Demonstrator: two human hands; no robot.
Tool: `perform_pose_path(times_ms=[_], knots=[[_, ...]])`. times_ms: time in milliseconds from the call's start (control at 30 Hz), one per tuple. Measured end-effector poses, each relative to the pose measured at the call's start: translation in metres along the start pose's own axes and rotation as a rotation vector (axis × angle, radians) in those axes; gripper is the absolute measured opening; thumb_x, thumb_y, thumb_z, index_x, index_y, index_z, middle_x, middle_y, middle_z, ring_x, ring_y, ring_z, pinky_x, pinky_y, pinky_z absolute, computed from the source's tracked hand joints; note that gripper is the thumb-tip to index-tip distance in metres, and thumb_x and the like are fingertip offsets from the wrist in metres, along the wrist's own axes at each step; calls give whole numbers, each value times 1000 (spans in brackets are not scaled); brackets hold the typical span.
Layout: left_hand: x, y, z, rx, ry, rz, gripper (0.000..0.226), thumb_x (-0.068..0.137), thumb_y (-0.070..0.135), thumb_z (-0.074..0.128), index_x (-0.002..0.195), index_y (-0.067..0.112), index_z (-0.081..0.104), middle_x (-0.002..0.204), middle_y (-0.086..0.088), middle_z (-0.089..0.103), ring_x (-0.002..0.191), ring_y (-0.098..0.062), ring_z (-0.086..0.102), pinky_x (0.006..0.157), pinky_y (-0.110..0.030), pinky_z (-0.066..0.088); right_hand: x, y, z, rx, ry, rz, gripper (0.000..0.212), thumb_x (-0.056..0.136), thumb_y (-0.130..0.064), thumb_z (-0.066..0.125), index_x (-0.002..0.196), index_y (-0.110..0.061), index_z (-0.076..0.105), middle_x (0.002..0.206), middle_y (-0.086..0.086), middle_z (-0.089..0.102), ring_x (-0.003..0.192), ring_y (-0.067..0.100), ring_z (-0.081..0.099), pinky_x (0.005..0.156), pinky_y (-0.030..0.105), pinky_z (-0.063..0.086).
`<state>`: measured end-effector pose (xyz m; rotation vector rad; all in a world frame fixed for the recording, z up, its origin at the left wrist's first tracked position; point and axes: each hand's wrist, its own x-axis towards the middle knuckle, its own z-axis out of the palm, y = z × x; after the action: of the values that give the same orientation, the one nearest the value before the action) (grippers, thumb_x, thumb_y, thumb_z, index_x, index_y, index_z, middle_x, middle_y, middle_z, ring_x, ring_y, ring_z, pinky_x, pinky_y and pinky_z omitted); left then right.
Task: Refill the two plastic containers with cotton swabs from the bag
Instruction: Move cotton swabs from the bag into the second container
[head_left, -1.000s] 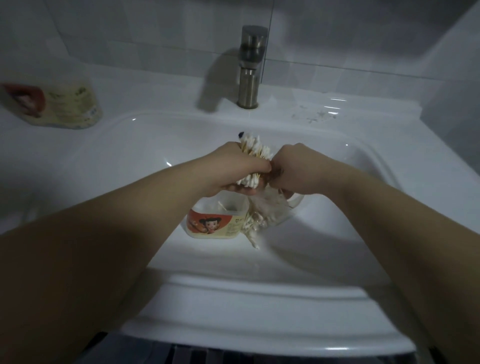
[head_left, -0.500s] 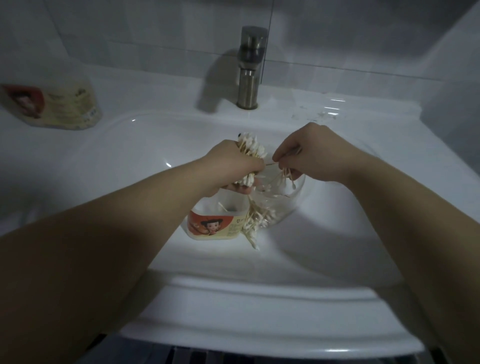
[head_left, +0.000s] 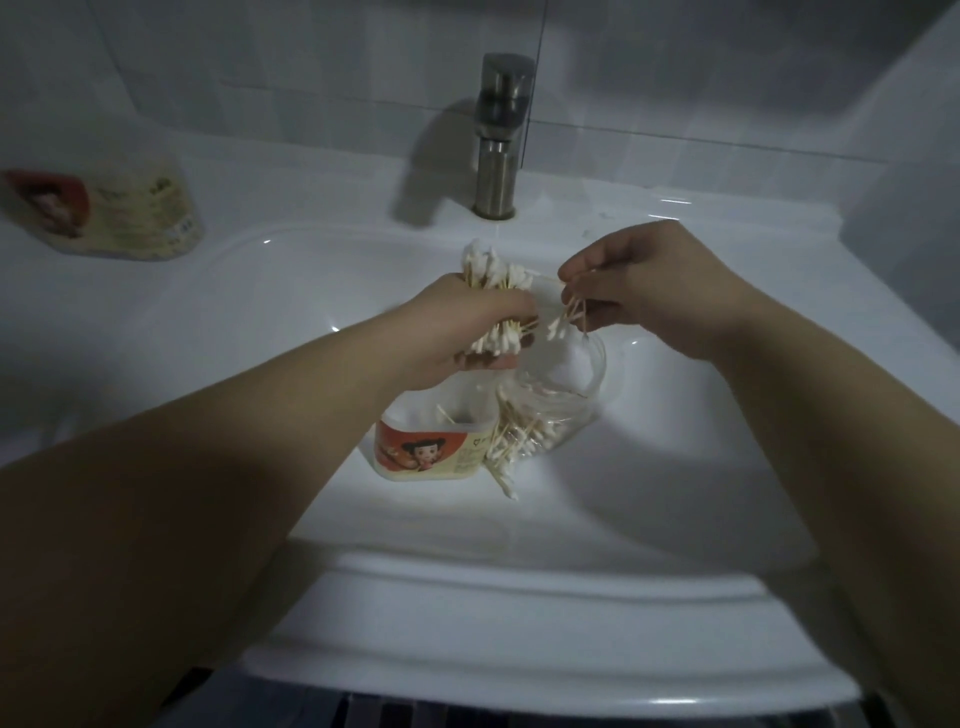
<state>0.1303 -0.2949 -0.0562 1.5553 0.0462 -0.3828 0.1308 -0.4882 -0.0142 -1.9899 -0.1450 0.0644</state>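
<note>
My left hand (head_left: 462, 332) grips a thick bundle of cotton swabs (head_left: 493, 273) above the basin, cotton tips sticking out above and below the fist. My right hand (head_left: 649, 291) pinches a few loose swabs (head_left: 566, 317) just right of that bundle. Below the hands, an open plastic container (head_left: 431, 447) with a red cartoon label stands in the basin, a few swabs inside it. Against its right side lies the clear bag (head_left: 556, 405) with more swabs spilling from it. A second labelled container (head_left: 114, 213) sits on the sink's back left ledge.
The white sink (head_left: 519, 592) fills most of the view, its front rim close to me. A metal faucet (head_left: 501, 135) rises at the back centre before a tiled wall. The sink ledge runs along both sides.
My right hand has pulled away from the left hand's bundle, up and to the right, taking a few swabs with it. The left hand has stayed in place with its bundle.
</note>
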Motion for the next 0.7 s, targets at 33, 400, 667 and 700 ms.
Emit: perform_pose_path(times_ms=[33, 400, 667, 700], knots=[[-1, 1, 0, -43, -19, -8, 21, 92, 12, 70, 112, 5, 69, 110, -16, 76, 100, -23, 75, 91, -47, 60, 0, 0, 0, 39, -2, 10, 11, 90, 8, 66, 91, 0, 74, 85, 22, 73, 72, 27, 73, 75, 35, 64], [-5, 0, 5, 67, -91, 35, 12, 95, 13, 68, 106, 9, 72, 98, -9, 79, 84, -15, 74, 84, -37, 62, 3, 5, 5, 158, -39, 60, 11, 91, 10, 63, 97, 5, 71, 90, 27, 71, 79, 35, 74, 73, 36, 62], [-1, -2, 1, 153, -36, 19, 23, 85, 7, 77, 106, 0, 73, 91, -15, 76, 73, -17, 71, 68, -29, 60, 5, 5, 3, 136, 50, 72, 11, 89, 10, 66, 94, 1, 72, 84, 23, 69, 71, 30, 71, 69, 34, 63], [-1, -3, 0, 155, -37, 10, 23, 83, 5, 77, 105, -1, 73, 88, -15, 74, 73, -17, 71, 69, -30, 60, 5, 5, 3, 141, 53, 73, 11, 89, 10, 66, 94, 1, 72, 84, 23, 69, 71, 30, 71, 69, 34, 63]])
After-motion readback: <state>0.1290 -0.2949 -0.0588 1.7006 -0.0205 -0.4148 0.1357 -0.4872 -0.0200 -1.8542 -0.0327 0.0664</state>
